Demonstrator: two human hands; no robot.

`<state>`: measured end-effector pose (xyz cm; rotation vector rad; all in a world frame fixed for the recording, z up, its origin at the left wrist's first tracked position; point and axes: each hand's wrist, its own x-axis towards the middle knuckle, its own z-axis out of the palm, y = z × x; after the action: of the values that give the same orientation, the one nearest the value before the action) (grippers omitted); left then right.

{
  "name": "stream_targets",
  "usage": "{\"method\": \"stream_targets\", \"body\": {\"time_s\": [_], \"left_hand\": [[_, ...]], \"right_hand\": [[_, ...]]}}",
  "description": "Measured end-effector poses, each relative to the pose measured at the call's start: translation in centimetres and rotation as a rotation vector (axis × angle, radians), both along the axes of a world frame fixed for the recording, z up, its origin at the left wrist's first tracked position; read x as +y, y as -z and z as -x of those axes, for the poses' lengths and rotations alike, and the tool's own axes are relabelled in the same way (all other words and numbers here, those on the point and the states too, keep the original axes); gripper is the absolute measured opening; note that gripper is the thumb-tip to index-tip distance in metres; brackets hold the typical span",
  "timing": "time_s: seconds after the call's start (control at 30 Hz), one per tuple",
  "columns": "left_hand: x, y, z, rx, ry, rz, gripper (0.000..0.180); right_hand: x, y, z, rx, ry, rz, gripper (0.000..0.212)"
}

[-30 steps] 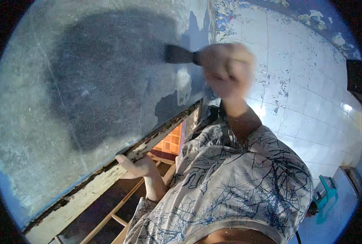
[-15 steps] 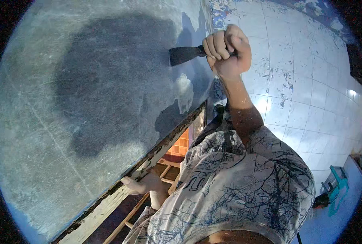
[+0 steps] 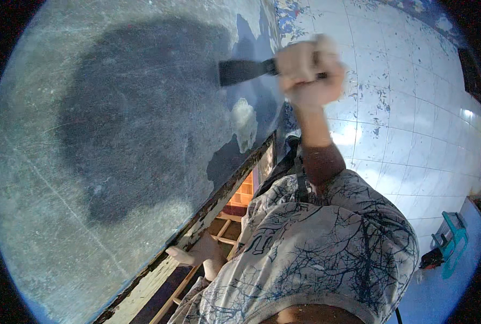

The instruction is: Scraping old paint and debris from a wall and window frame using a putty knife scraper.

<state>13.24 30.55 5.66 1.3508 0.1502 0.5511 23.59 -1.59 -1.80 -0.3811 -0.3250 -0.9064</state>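
Note:
My right hand (image 3: 313, 73), smeared by motion, is wrapped round the handle of a scraper (image 3: 241, 72). Its wide, dark, flat blade points left against the wall (image 3: 143, 259), where ragged patches of blue paint (image 3: 230, 159) border bare grey plaster. Lower down, my left hand (image 3: 200, 255) grips the worn wooden frame (image 3: 143, 286) along the wall's lower edge. One of its digits lies over that edge; the other fingers are mostly hidden.
Below the frame a wooden ladder (image 3: 227, 231) shows in an opening, with orange-brown tiles (image 3: 240, 194) beyond. Blue paint flakes (image 3: 378, 100) litter the pale tiled floor (image 3: 408, 135) on the right. A teal stool-like thing (image 3: 455, 243) stands at the far right.
My right hand has shifted slightly right, and the scraper blade sits a little farther left in the picture. The left hand stays at the frame. The whole view has shifted slightly.

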Motion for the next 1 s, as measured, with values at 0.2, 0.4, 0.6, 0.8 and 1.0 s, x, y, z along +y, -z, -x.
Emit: {"method": "stream_targets", "body": {"time_s": [0.2, 0.4, 0.6, 0.8, 1.0], "left_hand": [[1.9, 1.3, 0.5, -0.028, -0.087, -0.236, 0.063], [-2.5, -0.8, -0.6, 0.01, -0.145, -0.259, 0.057], [-5.1, -1.8, -1.4, -0.038, -0.122, -0.187, 0.054], [-2.4, -0.7, -1.1, -0.23, 0.017, -0.023, 0.058], [-0.7, 0.9, -1.9, -0.649, -0.448, -1.632, 0.035]], "right_hand": [[-0.7, -0.7, 0.0, 0.037, -0.079, 0.043, 0.026], [2.0, -1.1, 0.4, 0.16, 0.058, 0.197, 0.026], [0.3, -2.4, 1.8, 0.012, 0.028, 0.001, 0.026], [0.4, -1.4, 1.1, 0.142, -0.027, -0.02, 0.025], [2.7, -1.2, 1.0, 0.172, 0.03, 0.048, 0.025]]}}
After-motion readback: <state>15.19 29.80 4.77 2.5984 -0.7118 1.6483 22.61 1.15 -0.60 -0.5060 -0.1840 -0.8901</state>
